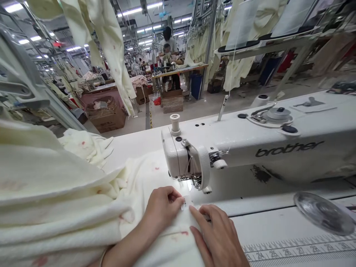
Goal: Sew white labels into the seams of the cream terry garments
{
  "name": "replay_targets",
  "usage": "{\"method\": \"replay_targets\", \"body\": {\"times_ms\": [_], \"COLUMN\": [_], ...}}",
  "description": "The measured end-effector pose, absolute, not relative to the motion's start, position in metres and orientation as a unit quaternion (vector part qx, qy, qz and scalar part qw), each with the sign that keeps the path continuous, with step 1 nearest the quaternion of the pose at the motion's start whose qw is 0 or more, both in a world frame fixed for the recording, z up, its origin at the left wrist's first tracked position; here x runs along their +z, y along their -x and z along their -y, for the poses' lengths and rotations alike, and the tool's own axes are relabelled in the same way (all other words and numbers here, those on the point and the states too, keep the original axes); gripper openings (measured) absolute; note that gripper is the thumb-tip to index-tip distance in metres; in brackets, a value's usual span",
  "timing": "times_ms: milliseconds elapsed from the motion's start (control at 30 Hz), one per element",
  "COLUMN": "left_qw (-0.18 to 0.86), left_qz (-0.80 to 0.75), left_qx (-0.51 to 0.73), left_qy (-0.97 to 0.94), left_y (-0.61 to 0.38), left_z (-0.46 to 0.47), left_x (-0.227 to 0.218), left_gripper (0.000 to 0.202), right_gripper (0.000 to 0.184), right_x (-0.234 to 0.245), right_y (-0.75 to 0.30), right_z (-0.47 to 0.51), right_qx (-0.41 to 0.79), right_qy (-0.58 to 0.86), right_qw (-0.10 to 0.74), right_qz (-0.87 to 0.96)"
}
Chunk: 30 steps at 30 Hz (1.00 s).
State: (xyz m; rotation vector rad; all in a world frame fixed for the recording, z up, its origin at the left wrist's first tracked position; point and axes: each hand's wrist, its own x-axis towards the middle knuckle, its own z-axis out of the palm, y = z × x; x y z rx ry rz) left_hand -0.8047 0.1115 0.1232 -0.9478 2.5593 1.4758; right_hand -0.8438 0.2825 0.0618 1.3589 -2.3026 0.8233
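Observation:
Cream fabric with small reddish prints spreads over the sewing machine bed and bunches up at the left. Just in front of the needle area of a white Brother sewing machine, a small white label with dark marks lies on the cloth. My left hand pinches the label's left edge between thumb and fingers. On the label's right side, my right hand rests on the fabric, fingers spread and forefinger tip close to the label's edge.
A printed ruler scale runs along the table's front edge, near a clear round dish. Thread cones stand above the machine. Cream garment pieces hang at upper left. Behind are cardboard boxes and a co-worker at another machine.

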Motion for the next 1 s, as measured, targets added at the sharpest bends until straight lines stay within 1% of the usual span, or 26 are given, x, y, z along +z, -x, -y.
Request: {"method": "replay_targets", "body": {"times_ms": [167, 367, 533, 767, 900, 967, 1000], "left_qw": [0.022, 0.034, 0.037, 0.035, 0.033, 0.020, 0.005], "left_qz": [-0.835, -0.839, -0.842, -0.845, -0.863, -0.888, -0.906], "left_qx": [0.460, 0.459, 0.456, 0.454, 0.419, 0.376, 0.344], "left_qy": [0.301, 0.289, 0.286, 0.278, 0.280, 0.264, 0.245], "left_y": [0.806, 0.808, 0.807, 0.808, 0.808, 0.803, 0.798], "left_z": [-0.113, -0.110, -0.109, -0.109, -0.111, -0.112, -0.112], "left_x": [0.124, 0.126, 0.126, 0.123, 0.124, 0.128, 0.130], "left_gripper": [0.015, 0.013, 0.013, 0.014, 0.013, 0.011, 0.014], "right_gripper": [0.029, 0.028, 0.028, 0.028, 0.027, 0.027, 0.027], "right_x": [0.062, 0.063, 0.061, 0.065, 0.067, 0.067, 0.068], "right_y": [0.841, 0.842, 0.841, 0.841, 0.841, 0.840, 0.840], "right_z": [-0.281, -0.281, -0.280, -0.280, -0.279, -0.279, -0.279], "right_qx": [0.312, 0.321, 0.321, 0.320, 0.311, 0.310, 0.310], "right_qy": [-0.466, -0.465, -0.467, -0.464, -0.460, -0.459, -0.459], "right_qw": [0.159, 0.169, 0.154, 0.170, 0.163, 0.162, 0.161], "right_qz": [0.812, 0.808, 0.809, 0.808, 0.815, 0.817, 0.817]}}
